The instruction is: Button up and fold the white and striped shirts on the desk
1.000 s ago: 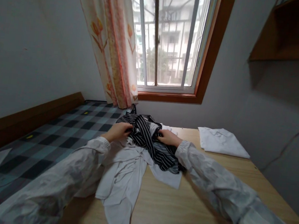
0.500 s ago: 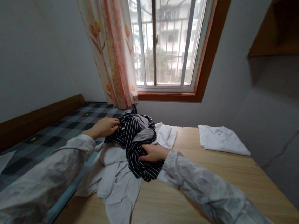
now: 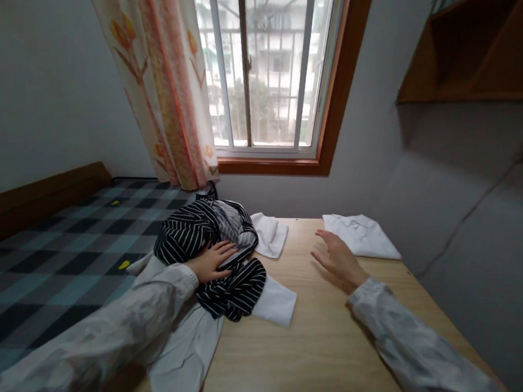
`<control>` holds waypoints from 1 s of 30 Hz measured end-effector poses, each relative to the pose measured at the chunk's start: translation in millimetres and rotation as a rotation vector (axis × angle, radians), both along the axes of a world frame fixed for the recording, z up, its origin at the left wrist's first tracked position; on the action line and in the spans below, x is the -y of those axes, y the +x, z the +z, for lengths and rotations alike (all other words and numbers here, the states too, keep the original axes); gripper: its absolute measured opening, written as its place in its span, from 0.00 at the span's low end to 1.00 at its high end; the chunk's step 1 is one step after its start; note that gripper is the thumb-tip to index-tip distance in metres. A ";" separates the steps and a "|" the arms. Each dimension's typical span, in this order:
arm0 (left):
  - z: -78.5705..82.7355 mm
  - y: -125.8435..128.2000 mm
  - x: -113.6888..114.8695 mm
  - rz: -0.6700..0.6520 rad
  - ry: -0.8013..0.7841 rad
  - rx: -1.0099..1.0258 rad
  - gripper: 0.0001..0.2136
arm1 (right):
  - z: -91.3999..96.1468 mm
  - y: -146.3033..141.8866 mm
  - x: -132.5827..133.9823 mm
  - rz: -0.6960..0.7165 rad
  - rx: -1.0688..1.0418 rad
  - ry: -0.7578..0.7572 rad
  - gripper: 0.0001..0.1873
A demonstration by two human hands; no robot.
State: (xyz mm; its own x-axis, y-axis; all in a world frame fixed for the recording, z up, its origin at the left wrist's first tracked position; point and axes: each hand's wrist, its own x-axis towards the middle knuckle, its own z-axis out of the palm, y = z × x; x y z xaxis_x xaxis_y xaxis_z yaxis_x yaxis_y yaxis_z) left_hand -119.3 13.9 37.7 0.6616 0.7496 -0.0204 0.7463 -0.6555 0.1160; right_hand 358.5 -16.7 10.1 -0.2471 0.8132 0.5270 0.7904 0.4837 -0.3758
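Note:
A crumpled black garment with white stripes lies in a heap at the left side of the wooden table. My left hand rests on the middle of this heap, fingers stretched out and palm down. Beneath the heap is a white garment, whose parts stick out at the front, right and back; the rest of it is covered. My right hand is apart from the heap, over the right part of the table, its fingers spread and holding nothing. Just beyond it lies a folded white shirt.
A bed with a dark checked cover adjoins the table on the left. Behind the table are a wall, a window and a flowered curtain. A wooden shelf hangs at the upper right, with a cable below it.
My right hand has let go of the striped garment and moved right, towards the folded shirt. My left hand has shifted onto the heap's middle. The view has turned slightly right.

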 end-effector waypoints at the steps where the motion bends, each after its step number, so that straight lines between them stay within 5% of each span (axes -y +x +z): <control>1: -4.3 -2.2 -0.6 -0.004 -0.008 -0.022 0.34 | -9.1 29.1 -4.6 -0.111 0.048 0.007 0.36; 4: 7.6 -0.4 2.1 0.002 -0.015 -0.094 0.34 | -37.1 99.8 -13.3 -0.359 0.191 -0.055 0.45; 6: 26.9 8.8 6.7 0.025 -0.012 -0.117 0.32 | -51.5 126.5 -15.3 -0.389 0.232 -0.114 0.39; 10: 60.6 41.4 18.4 0.018 0.080 -0.049 0.27 | -57.4 133.4 -14.7 -0.387 0.239 -0.116 0.23; 13: 69.5 72.2 28.3 -0.018 0.185 0.052 0.23 | -50.0 115.8 -6.2 -0.425 0.233 -0.112 0.19; 16: 63.9 104.3 37.3 -0.043 0.235 0.161 0.19 | -48.6 93.3 14.9 -0.319 0.170 -0.132 0.19; 23: 25.4 175.8 27.5 0.136 0.079 0.370 0.26 | -54.6 63.9 76.0 0.217 -0.089 -0.110 0.15; 30: -3.0 219.7 -1.0 0.367 -0.054 0.149 0.36 | -43.1 65.5 87.5 0.228 -0.158 -0.099 0.12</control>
